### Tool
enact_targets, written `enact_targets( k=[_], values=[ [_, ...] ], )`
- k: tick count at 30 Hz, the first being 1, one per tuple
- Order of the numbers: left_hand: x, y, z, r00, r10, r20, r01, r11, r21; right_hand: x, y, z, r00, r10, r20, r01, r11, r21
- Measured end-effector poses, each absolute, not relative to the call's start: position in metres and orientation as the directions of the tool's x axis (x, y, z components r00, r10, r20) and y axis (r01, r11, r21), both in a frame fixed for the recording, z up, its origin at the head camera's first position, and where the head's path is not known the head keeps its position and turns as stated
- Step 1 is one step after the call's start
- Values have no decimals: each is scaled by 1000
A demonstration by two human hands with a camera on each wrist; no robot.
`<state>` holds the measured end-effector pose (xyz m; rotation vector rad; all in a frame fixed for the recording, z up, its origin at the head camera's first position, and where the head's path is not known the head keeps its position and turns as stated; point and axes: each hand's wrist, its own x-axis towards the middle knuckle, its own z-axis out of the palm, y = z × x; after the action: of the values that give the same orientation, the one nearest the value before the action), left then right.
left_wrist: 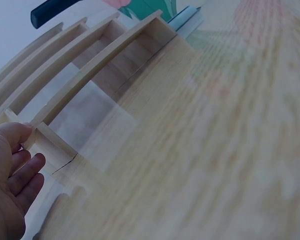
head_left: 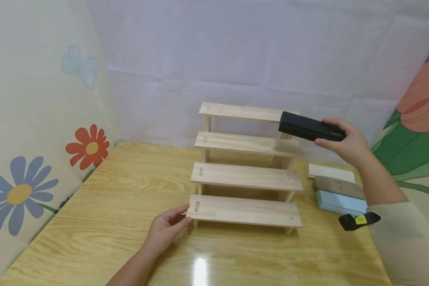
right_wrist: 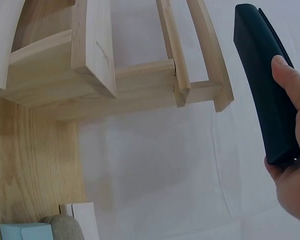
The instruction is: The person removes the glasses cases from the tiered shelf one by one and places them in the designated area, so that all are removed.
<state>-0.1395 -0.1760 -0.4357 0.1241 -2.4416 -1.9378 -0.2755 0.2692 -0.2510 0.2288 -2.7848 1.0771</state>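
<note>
A long black glasses case point(head_left: 304, 126) is in my right hand point(head_left: 352, 145), gripped at its right end between thumb and fingers. It is held up in the air, overlapping the right end of the top shelf in the head view. A four-step wooden display rack point(head_left: 246, 176) stands on the table. My left hand point(head_left: 164, 232) pinches the left end of its lowest shelf point(head_left: 243, 209), thumb near the front corner. In the left wrist view, the other fingers point(left_wrist: 27, 180) curl loosely beside the rack's leg. All four shelves are bare.
Right of the rack lie a white case point(head_left: 330, 173), a grey-brown case point(head_left: 339, 187) and a light blue case point(head_left: 341, 202) in a row on the wooden table point(head_left: 136, 186). White cloth point(head_left: 186, 43) hangs behind, with flower-printed panels at both sides.
</note>
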Motion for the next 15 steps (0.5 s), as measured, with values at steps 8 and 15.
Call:
enact_targets(
  k=[8, 15],
  values=[
    [-140, -176, -436, -996, -80, -33, -50, 231, 972, -262, 286, -257, -983, -49, 179, -157, 734, -661],
    [-140, -176, -436, -996, -81, -30, -48, 222, 974, -254, 299, -262, -983, -22, 184, -139, 749, -648]
  ],
)
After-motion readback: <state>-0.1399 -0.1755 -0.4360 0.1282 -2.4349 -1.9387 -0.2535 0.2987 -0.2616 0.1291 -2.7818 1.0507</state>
